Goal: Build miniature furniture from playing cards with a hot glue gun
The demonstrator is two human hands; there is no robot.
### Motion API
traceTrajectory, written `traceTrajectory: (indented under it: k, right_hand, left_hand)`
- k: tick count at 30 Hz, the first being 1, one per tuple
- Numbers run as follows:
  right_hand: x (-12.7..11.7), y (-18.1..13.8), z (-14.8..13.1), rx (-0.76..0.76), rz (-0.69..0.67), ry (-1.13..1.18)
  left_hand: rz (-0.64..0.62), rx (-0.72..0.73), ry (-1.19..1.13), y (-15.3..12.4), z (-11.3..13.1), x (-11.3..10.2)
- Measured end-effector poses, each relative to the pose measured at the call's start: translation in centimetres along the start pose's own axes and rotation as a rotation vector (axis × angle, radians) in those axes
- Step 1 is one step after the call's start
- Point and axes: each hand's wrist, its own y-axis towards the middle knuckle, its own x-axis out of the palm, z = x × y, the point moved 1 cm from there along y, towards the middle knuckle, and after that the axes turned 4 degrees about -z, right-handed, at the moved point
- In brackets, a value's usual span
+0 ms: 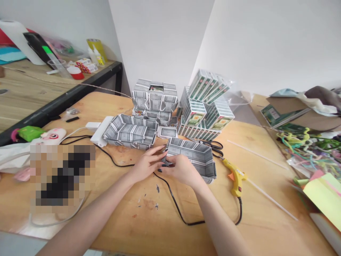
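Note:
An open box made of playing cards with grey patterned backs (pixel 190 153) lies in front of me on the table. My left hand (pixel 145 164) has its fingers stretched against the left end wall of this box. Against that same end, my right hand (pixel 182 170) has its fingers bent and pinching the wall at the near corner. The fingertips of both hands nearly meet there, and part of the wall is hidden behind them. A second open card box (pixel 130 132) stands just to the left. Loose cards (pixel 167 132) lie stacked behind the two boxes.
A yellow glue gun (pixel 236 177) rests at the right, with black-handled scissors (pixel 214 145) behind it. Its black cord (pixel 176 206) loops across the table near my hands. Packed card decks (pixel 199 119) and a taller card structure (pixel 154 97) stand at the back, near a white power strip (pixel 102 131).

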Motion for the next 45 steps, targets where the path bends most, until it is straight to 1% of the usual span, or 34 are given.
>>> traceTrajectory:
  k: [6,9,21,25,29,35,42,45]
  right_hand:
    - [0.6,0.2,0.1,0.001,0.094,-0.095]
    - [0.8,0.3,0.3,-0.006,0.099,-0.104]
    - [0.5,0.3,0.5,0.011,0.028,-0.009]
    - [0.3,0.3,0.7,-0.016,-0.010,0.021]
    - [0.2,0.0,0.5,-0.024,-0.037,-0.005]
    - [0.4,-0.2,-0.1,-0.026,0.008,-0.074]
    - [-0.4,-0.2,0.7,-0.084,-0.102,-0.022]
    - [-0.6,-0.5,0.4,-0.078,-0.098,-0.024]
  left_hand:
    - [-0.008,0.046,0.105,0.0,0.2,-0.1]
    - [-0.005,0.061,0.133,0.0,0.4,-0.1]
    - [0.008,0.123,0.197,0.1,0.4,-0.1]
    - [0.008,0.133,0.246,0.1,0.6,-0.2]
    - [-0.026,0.122,0.327,0.0,1.3,-0.5]
    - [-0.041,0.128,0.399,-0.1,1.9,-0.5]
    - [-0.041,0.129,0.400,-0.2,1.7,-0.5]
    - [-0.023,0.122,0.393,-0.3,1.5,-0.5]
